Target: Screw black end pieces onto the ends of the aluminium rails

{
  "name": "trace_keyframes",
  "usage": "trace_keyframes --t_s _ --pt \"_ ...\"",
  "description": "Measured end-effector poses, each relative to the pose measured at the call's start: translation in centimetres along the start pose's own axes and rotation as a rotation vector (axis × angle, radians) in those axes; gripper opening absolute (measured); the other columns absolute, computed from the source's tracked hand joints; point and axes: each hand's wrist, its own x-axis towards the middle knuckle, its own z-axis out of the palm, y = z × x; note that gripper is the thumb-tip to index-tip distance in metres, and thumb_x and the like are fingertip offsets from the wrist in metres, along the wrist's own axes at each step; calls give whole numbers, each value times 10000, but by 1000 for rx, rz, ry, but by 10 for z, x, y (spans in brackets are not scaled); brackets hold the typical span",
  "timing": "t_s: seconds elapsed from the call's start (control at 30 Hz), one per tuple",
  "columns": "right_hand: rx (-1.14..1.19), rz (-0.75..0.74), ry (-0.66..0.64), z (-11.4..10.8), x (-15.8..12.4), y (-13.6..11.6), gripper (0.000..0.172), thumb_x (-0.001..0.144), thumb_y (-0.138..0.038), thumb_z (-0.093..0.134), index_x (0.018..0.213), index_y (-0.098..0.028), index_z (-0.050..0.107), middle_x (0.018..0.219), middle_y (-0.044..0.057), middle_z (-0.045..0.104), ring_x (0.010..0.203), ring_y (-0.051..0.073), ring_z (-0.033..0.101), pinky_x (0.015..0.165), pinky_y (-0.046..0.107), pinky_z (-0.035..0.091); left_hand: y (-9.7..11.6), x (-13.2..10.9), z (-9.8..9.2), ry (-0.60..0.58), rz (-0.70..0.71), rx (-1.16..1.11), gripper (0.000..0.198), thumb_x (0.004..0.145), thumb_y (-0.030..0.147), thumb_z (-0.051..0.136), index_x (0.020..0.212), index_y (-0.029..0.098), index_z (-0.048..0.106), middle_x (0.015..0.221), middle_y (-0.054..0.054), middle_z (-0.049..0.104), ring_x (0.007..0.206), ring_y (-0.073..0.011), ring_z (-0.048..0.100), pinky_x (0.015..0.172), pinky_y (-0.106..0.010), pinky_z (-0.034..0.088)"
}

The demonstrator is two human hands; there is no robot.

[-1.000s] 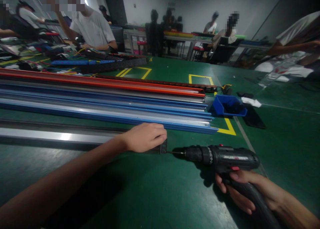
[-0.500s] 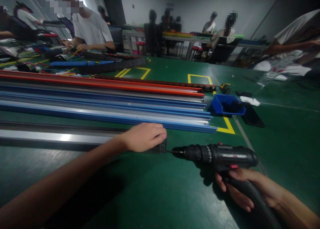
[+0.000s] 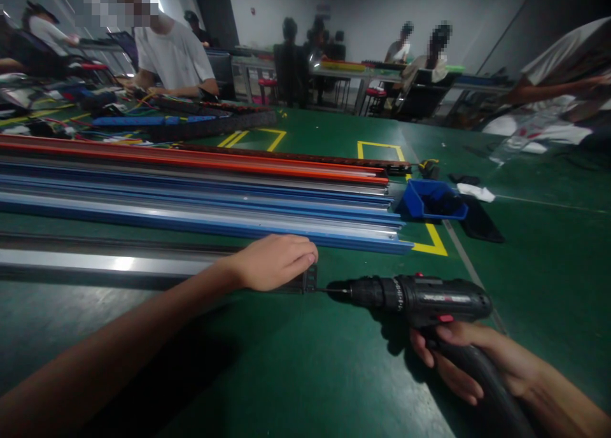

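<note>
My left hand (image 3: 279,263) is closed over the right end of a long black and silver metal profile (image 3: 119,263) lying on the green table. At that end sits a black end cap (image 3: 310,280) with openings in it. My right hand (image 3: 463,361) grips a black cordless drill (image 3: 443,296) with red buttons by its handle. The drill lies level, and its thin bit (image 3: 331,290) points left, with the tip at the end cap's lower part. My left fingertips are partly hidden behind the hand.
Blue profiles (image 3: 200,218) and orange-red profiles (image 3: 191,158) lie side by side beyond my left hand. A blue bin (image 3: 415,202) stands to their right, beside a dark flat object (image 3: 482,220). Further back are a clear bottle (image 3: 513,139), tangled wires and seated people.
Almost nothing differs. The view has shifted very slightly, while both hands and the drill keep their places at the profile's end.
</note>
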Motion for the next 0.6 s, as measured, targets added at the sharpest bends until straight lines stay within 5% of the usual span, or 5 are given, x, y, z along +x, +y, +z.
trace_keyframes --t_s 0.27,0.6 --pt "16 -8 38 3 0 0 322 884 -416 694 898 -105 774 655 41 654 361 64 513 410 190 511 0 1 0 16 14 6 360 1069 360 339 1037 217 667 1043 -31 679 939 -181 628 837 -295 440" --pt "-10 36 68 0 -2 0 311 867 -436 712 914 -137 781 739 50 658 384 65 532 413 199 502 -2 0 1 4 6 12 364 1068 358 335 1035 216 668 1041 -31 673 946 -188 627 834 -313 430"
